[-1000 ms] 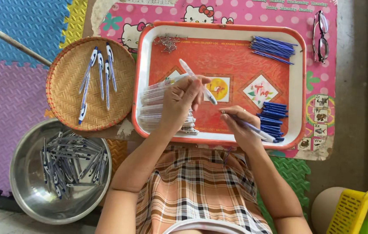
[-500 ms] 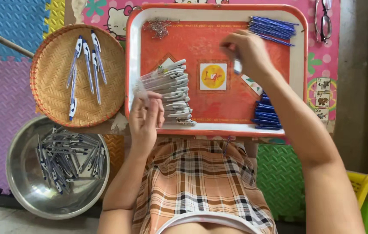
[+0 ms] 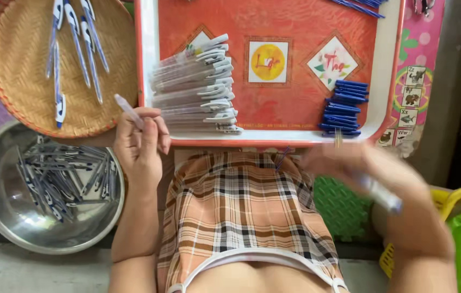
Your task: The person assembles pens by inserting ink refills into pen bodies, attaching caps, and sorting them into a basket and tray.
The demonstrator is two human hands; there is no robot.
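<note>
Left of the red tray (image 3: pixel 388 81) sits a steel bowl (image 3: pixel 2 217) of loose pen parts, with a woven basket (image 3: pixel 19 65) of finished blue-and-white pens just above it. The left hand (image 3: pixel 141 146), below the tray's left corner, has its fingers curled tight around a clear pen barrel (image 3: pixel 128 110) that sticks up toward the basket. On the tray lie a stack of clear barrels (image 3: pixel 195 87) and, rightward, blue caps (image 3: pixel 343 108). Below the tray's right end, the blurred right hand (image 3: pixel 366 168) grips a pen piece (image 3: pixel 382 194) with a blue tip.
</note>
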